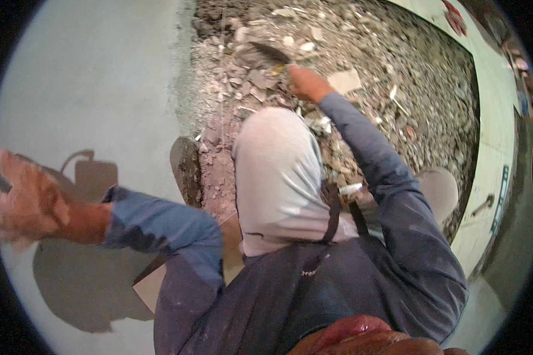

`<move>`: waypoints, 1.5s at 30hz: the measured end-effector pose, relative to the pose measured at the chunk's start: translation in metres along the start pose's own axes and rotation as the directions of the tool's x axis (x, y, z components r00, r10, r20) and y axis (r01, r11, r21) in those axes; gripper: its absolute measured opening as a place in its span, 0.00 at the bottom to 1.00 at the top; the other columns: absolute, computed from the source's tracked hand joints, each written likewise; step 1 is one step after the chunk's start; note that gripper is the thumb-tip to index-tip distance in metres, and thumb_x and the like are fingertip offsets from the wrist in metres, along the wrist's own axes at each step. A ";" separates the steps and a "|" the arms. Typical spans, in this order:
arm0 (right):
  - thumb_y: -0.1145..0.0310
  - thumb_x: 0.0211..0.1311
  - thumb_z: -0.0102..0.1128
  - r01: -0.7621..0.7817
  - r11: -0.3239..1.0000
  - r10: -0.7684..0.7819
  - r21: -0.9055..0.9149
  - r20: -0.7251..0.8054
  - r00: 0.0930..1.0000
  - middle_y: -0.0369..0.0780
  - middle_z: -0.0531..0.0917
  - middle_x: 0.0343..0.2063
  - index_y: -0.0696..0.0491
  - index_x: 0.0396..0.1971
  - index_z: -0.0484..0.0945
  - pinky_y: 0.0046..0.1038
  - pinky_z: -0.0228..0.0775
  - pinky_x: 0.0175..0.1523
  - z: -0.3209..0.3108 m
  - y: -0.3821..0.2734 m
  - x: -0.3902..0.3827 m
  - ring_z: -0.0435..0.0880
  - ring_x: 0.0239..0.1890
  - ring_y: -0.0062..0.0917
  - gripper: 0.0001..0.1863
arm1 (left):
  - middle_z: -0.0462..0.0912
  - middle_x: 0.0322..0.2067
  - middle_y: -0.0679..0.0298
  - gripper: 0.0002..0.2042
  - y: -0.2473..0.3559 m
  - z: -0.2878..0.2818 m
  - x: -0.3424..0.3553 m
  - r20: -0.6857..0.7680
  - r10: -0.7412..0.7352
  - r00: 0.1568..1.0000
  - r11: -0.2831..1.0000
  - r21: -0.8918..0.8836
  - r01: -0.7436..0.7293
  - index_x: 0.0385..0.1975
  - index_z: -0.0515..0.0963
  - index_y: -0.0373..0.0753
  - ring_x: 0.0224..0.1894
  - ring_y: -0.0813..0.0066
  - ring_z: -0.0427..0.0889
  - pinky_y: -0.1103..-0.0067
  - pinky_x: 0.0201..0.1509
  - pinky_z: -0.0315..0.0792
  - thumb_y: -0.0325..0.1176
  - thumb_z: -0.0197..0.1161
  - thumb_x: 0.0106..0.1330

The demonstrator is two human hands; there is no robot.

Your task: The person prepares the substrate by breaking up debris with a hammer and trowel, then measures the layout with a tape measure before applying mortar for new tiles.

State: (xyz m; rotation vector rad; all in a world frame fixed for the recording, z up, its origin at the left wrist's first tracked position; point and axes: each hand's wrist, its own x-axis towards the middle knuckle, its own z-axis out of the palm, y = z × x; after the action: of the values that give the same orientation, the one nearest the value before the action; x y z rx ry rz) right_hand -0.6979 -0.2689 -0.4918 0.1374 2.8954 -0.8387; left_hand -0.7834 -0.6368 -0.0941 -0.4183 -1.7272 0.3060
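Observation:
My right hand (308,84) is closed around the handle of a trowel (270,52) with a dark, pointed blade. The blade reaches over a bed of rubble (391,65), close to some loose broken pieces; a little yellow shows near the handle. Far to the left, my left hand (32,198) is raised above the smooth grey floor (100,71). Motion smears its fingers. A small dark shape (0,179) shows beside them, and whether the hand holds it is unclear.
A thin taut string (222,71) runs along the rubble's left side. A pale border (496,112) edges the rubble on the right, bearing a small dark tool (483,205), a bluish strip with holes (501,195) and a red cord (454,18). My cloth-covered knee (278,171) blocks the middle.

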 end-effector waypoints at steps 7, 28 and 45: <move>0.52 0.59 0.63 0.169 0.979 -0.118 0.110 -0.367 0.923 0.52 0.83 0.46 0.58 0.51 0.75 0.39 0.73 0.54 -0.081 0.052 -0.049 0.82 0.49 0.44 0.27 | 0.81 0.37 0.50 0.12 0.288 -0.072 -0.005 0.519 0.625 0.583 0.307 -0.850 0.428 0.38 0.79 0.35 0.43 0.53 0.82 0.60 0.45 0.76 0.37 0.56 0.66; 0.65 0.57 0.62 -0.411 0.888 0.412 0.206 0.039 0.910 0.49 0.84 0.42 0.53 0.57 0.72 0.39 0.74 0.48 0.020 0.027 -0.149 0.84 0.44 0.38 0.26 | 0.83 0.35 0.47 0.13 0.280 -0.130 -0.045 0.289 0.824 0.488 0.037 -0.886 0.462 0.40 0.77 0.30 0.41 0.53 0.85 0.62 0.45 0.79 0.34 0.59 0.63; 0.68 0.61 0.60 -0.173 0.981 0.157 0.088 0.161 0.974 0.44 0.84 0.38 0.54 0.56 0.72 0.37 0.72 0.46 -0.023 -0.016 -0.049 0.83 0.43 0.35 0.22 | 0.84 0.29 0.68 0.08 0.311 -0.147 -0.046 0.440 0.792 0.423 0.192 -0.837 0.512 0.29 0.86 0.45 0.35 0.72 0.83 0.68 0.29 0.64 0.36 0.59 0.61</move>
State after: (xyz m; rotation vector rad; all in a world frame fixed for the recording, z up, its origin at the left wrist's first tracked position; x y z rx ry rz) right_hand -0.6536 -0.2722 -0.4569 0.3054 2.6557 -0.9233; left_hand -0.5977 -0.3815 -0.2386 -1.8145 -2.8689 -0.7831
